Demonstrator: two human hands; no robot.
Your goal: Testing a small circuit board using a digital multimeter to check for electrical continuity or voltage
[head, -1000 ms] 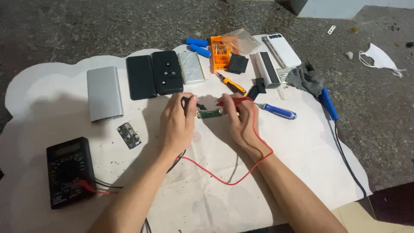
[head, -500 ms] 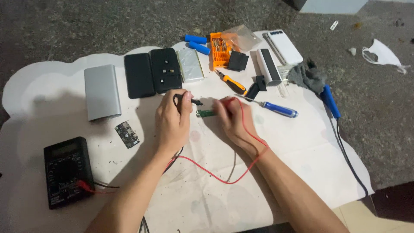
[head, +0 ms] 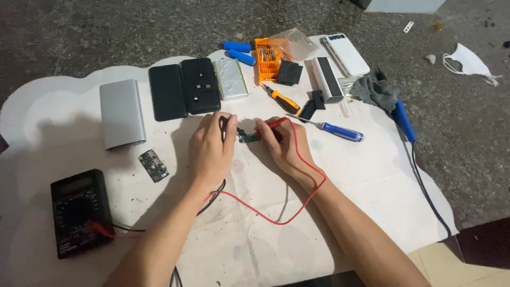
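Near left, black multimeter [head: 79, 211], red lead [head: 276, 212] looping right. Mid-sheet, left hand [head: 211, 150] closed around black probe [head: 227, 123], right hand [head: 284, 146] pinching red probe [head: 272, 124], both tips on small green circuit board [head: 248, 137]. Farther off, grey power bank [head: 122, 112], blue screwdriver [head: 334, 129].

Two bare forearms enter from the lower edge, both without sleeves. The left hand [head: 211, 151] and right hand [head: 286, 148] wear no gloves, rings, watch or wristband. Fingers are slender, with short nails; each wrist is uncovered.
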